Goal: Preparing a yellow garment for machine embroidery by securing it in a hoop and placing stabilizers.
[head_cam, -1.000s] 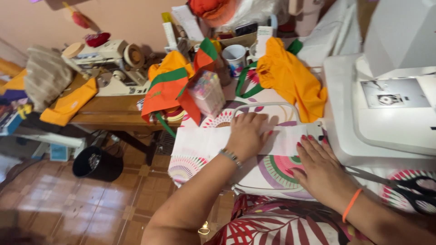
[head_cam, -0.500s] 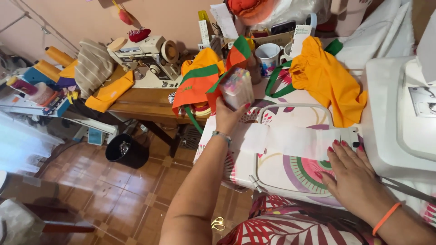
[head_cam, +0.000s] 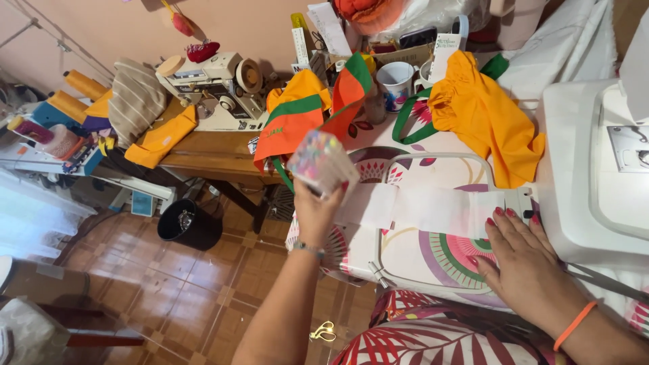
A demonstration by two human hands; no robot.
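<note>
A small box (head_cam: 323, 162) of colourful pins is being gripped in the closed fingers of the left hand (head_cam: 316, 211), raised above the counter edge. White fabric (head_cam: 433, 208) in the hoop (head_cam: 433, 223) is being pressed flat by the right hand (head_cam: 517, 251), fingers open; nothing is being pinned yet.

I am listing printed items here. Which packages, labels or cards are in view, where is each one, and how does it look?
Small clear box: in the left hand, many-coloured contents.
White card: upright behind the orange cloth, dark print.
White papers: against the back wall, slanted.
Right hand: flat on white strip, no package.
</note>
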